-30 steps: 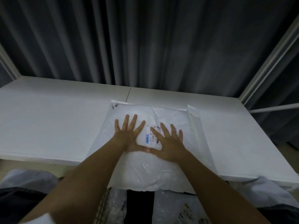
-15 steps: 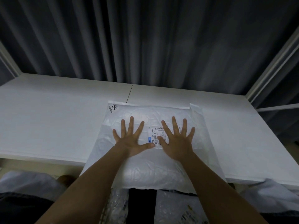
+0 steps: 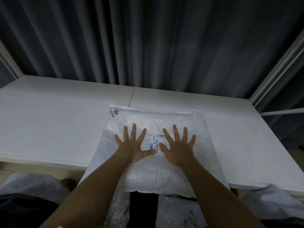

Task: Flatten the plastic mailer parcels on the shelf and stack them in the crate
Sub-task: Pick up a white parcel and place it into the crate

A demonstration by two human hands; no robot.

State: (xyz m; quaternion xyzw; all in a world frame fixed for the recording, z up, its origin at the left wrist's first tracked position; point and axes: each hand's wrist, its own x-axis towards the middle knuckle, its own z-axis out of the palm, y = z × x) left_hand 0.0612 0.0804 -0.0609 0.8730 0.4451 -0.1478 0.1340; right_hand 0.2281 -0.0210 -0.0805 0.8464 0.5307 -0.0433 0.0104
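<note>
A white plastic mailer parcel (image 3: 153, 171) lies on the white shelf (image 3: 49, 125), its near end hanging over the front edge. A barcode label (image 3: 156, 143) sits on top, in the middle. My left hand (image 3: 133, 145) presses flat on the parcel left of the label, fingers spread. My right hand (image 3: 177, 147) presses flat to the right of it, fingers spread and partly covering the label. Both thumbs point inward and nearly meet. No crate can be made out.
Below the shelf's front edge lie more plastic-wrapped parcels (image 3: 174, 211). A dark pleated curtain (image 3: 148, 43) hangs behind the shelf. White frame posts (image 3: 278, 66) stand at the right and left ends. A seam (image 3: 131, 97) divides the shelf boards.
Both hands have slid apart across the parcel, the right one moving rightward off the label's middle. The parcel lies flatter and squarer to the shelf than before.
</note>
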